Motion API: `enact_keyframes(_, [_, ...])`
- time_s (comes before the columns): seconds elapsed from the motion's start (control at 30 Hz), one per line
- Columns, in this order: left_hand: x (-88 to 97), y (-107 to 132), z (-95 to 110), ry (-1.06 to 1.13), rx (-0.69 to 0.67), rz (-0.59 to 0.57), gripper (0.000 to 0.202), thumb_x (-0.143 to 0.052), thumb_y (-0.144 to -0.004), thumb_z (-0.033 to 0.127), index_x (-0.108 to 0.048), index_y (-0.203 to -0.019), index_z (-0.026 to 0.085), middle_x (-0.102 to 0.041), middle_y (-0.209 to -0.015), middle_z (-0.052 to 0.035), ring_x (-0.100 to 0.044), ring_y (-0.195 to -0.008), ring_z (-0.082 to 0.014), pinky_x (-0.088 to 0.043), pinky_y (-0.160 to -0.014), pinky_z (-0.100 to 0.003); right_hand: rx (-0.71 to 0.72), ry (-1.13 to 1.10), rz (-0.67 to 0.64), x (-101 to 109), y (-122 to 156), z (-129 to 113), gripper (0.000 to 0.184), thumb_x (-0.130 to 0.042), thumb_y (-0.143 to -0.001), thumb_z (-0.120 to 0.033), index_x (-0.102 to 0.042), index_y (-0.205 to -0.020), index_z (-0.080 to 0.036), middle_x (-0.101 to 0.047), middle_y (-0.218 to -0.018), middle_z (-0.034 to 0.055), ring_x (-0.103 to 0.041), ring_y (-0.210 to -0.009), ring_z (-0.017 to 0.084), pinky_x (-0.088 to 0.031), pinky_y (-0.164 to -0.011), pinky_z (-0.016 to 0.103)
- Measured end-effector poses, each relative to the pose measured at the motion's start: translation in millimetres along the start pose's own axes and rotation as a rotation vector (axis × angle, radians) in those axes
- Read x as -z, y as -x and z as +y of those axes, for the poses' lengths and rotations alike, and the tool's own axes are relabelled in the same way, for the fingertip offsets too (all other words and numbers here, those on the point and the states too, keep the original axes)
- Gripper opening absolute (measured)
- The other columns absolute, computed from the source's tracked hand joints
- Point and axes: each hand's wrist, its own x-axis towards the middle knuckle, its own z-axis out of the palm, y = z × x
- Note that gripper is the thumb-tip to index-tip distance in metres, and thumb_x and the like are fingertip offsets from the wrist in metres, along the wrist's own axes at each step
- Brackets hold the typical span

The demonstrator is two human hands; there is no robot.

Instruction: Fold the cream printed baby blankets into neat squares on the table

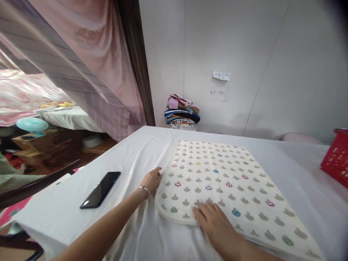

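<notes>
A cream blanket (pixel 201 181) with rounded corners and a print of small grey and coloured mushrooms is spread on a white-covered table (pixel 136 148). My left hand (pixel 151 181), with a bracelet at the wrist, rests at the blanket's left edge. Its fingers are stretched out along that edge, and their undersides are hidden. On the near edge, my right hand (pixel 214 223) lies palm down with its fingers flat on the print. Neither hand visibly lifts the fabric.
A black phone (pixel 101 190) lies left of my left arm. Folded clothes (pixel 182 112) are stacked beyond the table's far edge, by the wall. At the right stands a red plastic basket (pixel 337 157). Pink curtains (pixel 100 47) hang at the left, near a blue fan (pixel 32 124).
</notes>
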Motion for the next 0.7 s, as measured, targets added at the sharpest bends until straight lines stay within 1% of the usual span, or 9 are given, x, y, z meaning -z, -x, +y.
enact_keyframes(0.07, [-2.6,-14,5,0.099,0.119,-0.017,0.035,-0.044,-0.079,0.021,-0.053,-0.112,0.017,-0.066,-0.088,-0.0045,-0.061,-0.084,-0.0156,-0.043,-0.076,-0.024,0.024,-0.004,-0.008,-2,-15,-7,0.041,-0.054,-0.077,-0.010,-0.046,-0.116,-0.016,-0.055,-0.093,0.0071,-0.047,-0.082,0.020,-0.036,-0.074,0.034])
enact_keyframes(0.13, [-5.9,-29,9,0.152,0.206,-0.022,0.033,-0.046,-0.079,0.022,-0.055,-0.109,0.016,-0.067,-0.087,-0.0053,-0.062,-0.083,-0.0157,-0.044,-0.073,-0.023,0.032,-0.006,-0.041,-3,-30,-15,0.039,-0.054,-0.077,-0.011,-0.046,-0.115,-0.014,-0.054,-0.089,0.0070,-0.047,-0.078,0.020,-0.036,-0.069,0.034])
enact_keyframes(0.3, [-11.2,-61,14,0.190,0.300,-0.019,0.031,-0.051,-0.078,0.032,-0.059,-0.102,0.014,-0.068,-0.089,-0.0075,-0.063,-0.080,-0.0162,-0.045,-0.067,-0.021,0.026,0.010,-0.122,-8,-61,-34,0.036,-0.053,-0.075,-0.012,-0.048,-0.110,-0.012,-0.052,-0.085,0.0090,-0.047,-0.076,0.022,-0.038,-0.064,0.036])
enact_keyframes(0.43, [-10.1,-71,18,0.184,0.315,-0.038,0.036,-0.054,-0.076,0.036,-0.059,-0.103,0.014,-0.067,-0.093,-0.0082,-0.063,-0.082,-0.0172,-0.045,-0.066,-0.021,0.006,-0.014,-0.151,-12,-69,-40,0.027,-0.051,-0.074,-0.010,-0.051,-0.101,-0.012,-0.052,-0.084,0.0096,-0.047,-0.075,0.022,-0.040,-0.061,0.035])
enact_keyframes(0.53, [-10.4,-71,22,0.148,0.304,-0.082,0.043,-0.060,-0.070,0.029,-0.056,-0.109,0.013,-0.067,-0.095,-0.0094,-0.063,-0.080,-0.0179,-0.045,-0.065,-0.022,0.010,-0.094,-0.146,-11,-68,-36,0.021,-0.052,-0.074,-0.008,-0.051,-0.094,-0.014,-0.052,-0.084,0.0080,-0.047,-0.076,0.021,-0.040,-0.062,0.033])
enact_keyframes(0.6, [-11.2,-70,23,0.114,0.278,-0.100,0.047,-0.061,-0.067,0.023,-0.053,-0.112,0.013,-0.067,-0.094,-0.0095,-0.063,-0.080,-0.0181,-0.045,-0.066,-0.023,0.009,-0.162,-0.147,-10,-66,-32,0.020,-0.051,-0.074,-0.007,-0.051,-0.092,-0.016,-0.053,-0.085,0.0065,-0.048,-0.076,0.020,-0.040,-0.062,0.032])
enact_keyframes(0.63, [-11.5,-70,24,0.097,0.259,-0.100,0.048,-0.060,-0.067,0.021,-0.052,-0.114,0.013,-0.066,-0.095,-0.0094,-0.063,-0.082,-0.0184,-0.045,-0.068,-0.024,0.003,-0.192,-0.152,-9,-66,-30,0.020,-0.051,-0.074,-0.006,-0.051,-0.092,-0.016,-0.053,-0.085,0.0061,-0.048,-0.077,0.020,-0.040,-0.063,0.031])
enact_keyframes(0.7, [-10.8,-67,25,0.066,0.210,-0.090,0.048,-0.059,-0.068,0.023,-0.051,-0.115,0.015,-0.065,-0.098,-0.0085,-0.061,-0.089,-0.0193,-0.044,-0.073,-0.025,-0.016,-0.237,-0.164,-9,-65,-25,0.022,-0.049,-0.075,-0.006,-0.051,-0.095,-0.016,-0.054,-0.086,0.0057,-0.048,-0.078,0.019,-0.041,-0.064,0.031])
